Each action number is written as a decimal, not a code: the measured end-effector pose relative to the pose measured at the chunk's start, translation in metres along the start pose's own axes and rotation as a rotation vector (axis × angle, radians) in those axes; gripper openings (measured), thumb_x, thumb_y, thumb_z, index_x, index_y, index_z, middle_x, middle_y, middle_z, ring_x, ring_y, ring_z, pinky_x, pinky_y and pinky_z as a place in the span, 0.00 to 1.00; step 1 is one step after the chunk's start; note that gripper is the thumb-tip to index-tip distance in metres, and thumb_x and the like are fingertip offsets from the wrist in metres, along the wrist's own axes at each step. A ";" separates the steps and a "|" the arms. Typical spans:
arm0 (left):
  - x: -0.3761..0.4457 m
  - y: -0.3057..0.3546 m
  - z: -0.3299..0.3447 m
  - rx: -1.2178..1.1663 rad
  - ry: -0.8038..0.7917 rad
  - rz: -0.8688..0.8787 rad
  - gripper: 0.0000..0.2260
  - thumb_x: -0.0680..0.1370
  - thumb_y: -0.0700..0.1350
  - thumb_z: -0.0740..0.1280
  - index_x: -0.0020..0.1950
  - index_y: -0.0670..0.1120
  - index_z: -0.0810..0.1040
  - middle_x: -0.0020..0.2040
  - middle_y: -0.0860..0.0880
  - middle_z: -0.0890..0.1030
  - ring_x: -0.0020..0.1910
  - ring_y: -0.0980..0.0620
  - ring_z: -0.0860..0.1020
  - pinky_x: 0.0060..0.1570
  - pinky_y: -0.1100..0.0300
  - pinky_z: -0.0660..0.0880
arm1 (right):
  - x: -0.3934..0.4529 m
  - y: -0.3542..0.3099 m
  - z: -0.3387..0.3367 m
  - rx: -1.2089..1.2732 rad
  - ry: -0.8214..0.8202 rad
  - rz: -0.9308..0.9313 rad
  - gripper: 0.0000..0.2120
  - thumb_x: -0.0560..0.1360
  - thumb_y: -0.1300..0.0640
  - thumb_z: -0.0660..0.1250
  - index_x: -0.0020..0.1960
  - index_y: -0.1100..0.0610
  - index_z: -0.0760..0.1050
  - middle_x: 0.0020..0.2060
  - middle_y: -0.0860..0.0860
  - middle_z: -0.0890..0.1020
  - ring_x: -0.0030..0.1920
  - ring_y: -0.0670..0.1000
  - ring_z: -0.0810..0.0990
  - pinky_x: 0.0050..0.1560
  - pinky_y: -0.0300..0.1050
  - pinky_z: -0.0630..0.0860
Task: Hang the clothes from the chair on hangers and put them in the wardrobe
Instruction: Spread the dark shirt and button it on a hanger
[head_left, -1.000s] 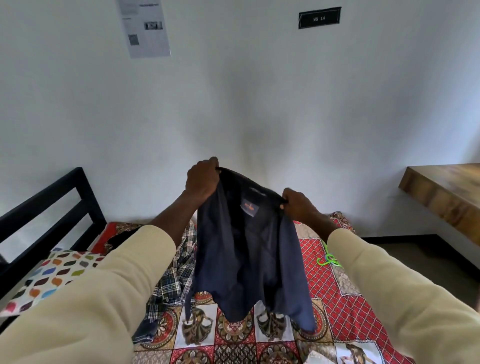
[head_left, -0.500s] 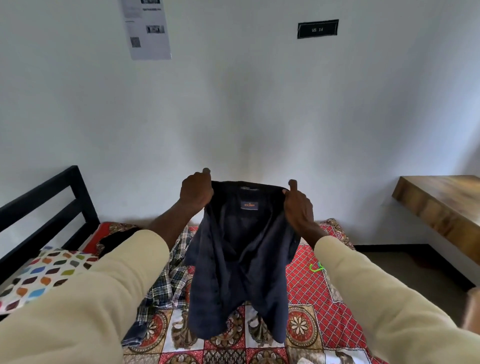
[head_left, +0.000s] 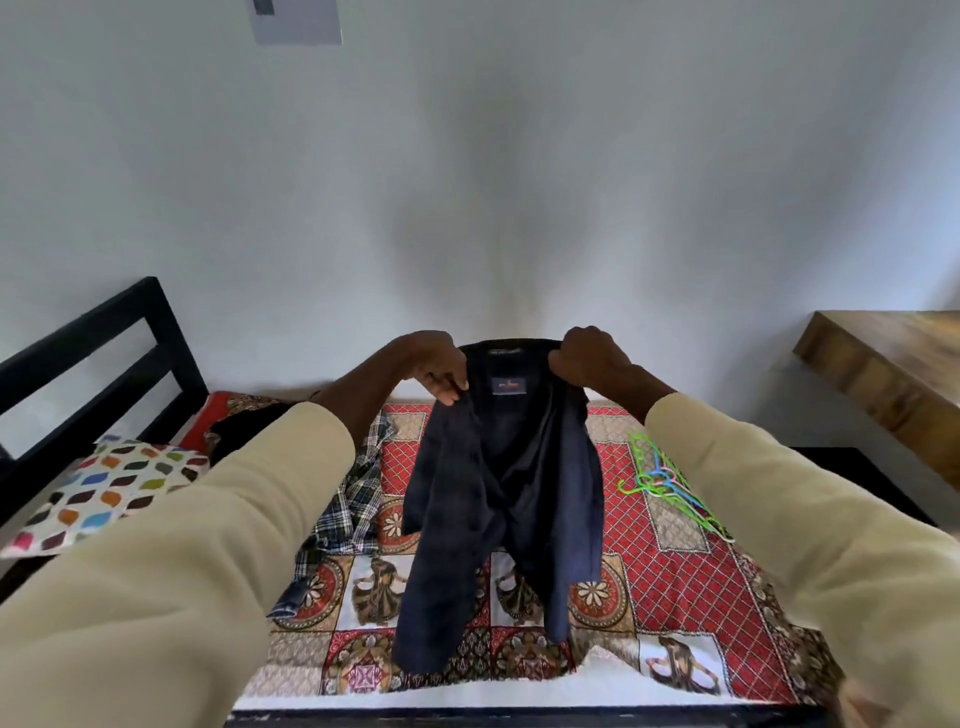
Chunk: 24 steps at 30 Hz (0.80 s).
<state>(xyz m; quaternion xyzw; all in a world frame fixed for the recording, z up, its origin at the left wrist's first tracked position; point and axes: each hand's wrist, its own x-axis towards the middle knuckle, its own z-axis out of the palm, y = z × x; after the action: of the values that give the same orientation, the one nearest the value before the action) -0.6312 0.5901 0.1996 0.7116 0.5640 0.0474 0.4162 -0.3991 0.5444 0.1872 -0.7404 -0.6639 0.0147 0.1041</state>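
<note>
Both hands, left (head_left: 434, 371) and right (head_left: 589, 356), pinch jacket (head_left: 498, 499) by its collar; soft, limp, fairly heavy; shoulders suit the hangers (head_left: 662, 480) at bed's (head_left: 675, 571) right edge.

Label (head_left: 508, 385) inside navy jacket (head_left: 498, 499) collar: unreadable

Two arms are seen, both clad in long sleeves of plain cream/beige fabric. No print, logo, seams or buttons can be made out on the left sleeve (head_left: 171, 561) or the right sleeve (head_left: 810, 530). The cloth looks soft and matte, with loose folds. Both sleeves are pushed up short of the wrists, so forearms, left hand (head_left: 434, 366) and right hand (head_left: 589, 353) are left bare. No watch, rings or gloves are seen.
</note>
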 end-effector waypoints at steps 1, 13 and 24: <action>0.000 0.004 0.001 -0.008 -0.038 0.021 0.02 0.75 0.29 0.67 0.44 0.34 0.78 0.47 0.35 0.83 0.39 0.46 0.83 0.38 0.58 0.83 | 0.002 0.001 -0.001 -0.009 -0.050 -0.025 0.10 0.72 0.59 0.63 0.48 0.65 0.76 0.51 0.63 0.81 0.53 0.64 0.80 0.44 0.44 0.71; 0.010 0.015 -0.020 -0.205 0.243 0.280 0.04 0.72 0.34 0.72 0.45 0.36 0.79 0.38 0.45 0.76 0.41 0.49 0.74 0.40 0.57 0.72 | 0.015 0.054 -0.025 0.360 0.196 -0.018 0.08 0.69 0.61 0.67 0.37 0.59 0.68 0.37 0.53 0.73 0.39 0.56 0.72 0.37 0.45 0.69; 0.027 0.035 0.004 0.342 0.368 0.468 0.20 0.69 0.31 0.71 0.56 0.43 0.70 0.48 0.43 0.78 0.46 0.45 0.76 0.36 0.58 0.69 | 0.014 0.061 -0.023 0.358 -0.073 -0.252 0.23 0.71 0.68 0.69 0.62 0.60 0.63 0.46 0.58 0.77 0.44 0.57 0.75 0.37 0.45 0.70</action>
<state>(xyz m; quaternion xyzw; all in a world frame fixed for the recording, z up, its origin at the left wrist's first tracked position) -0.5931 0.6100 0.2092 0.8606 0.4510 0.1741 0.1600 -0.3345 0.5495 0.2005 -0.6203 -0.7414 0.1459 0.2105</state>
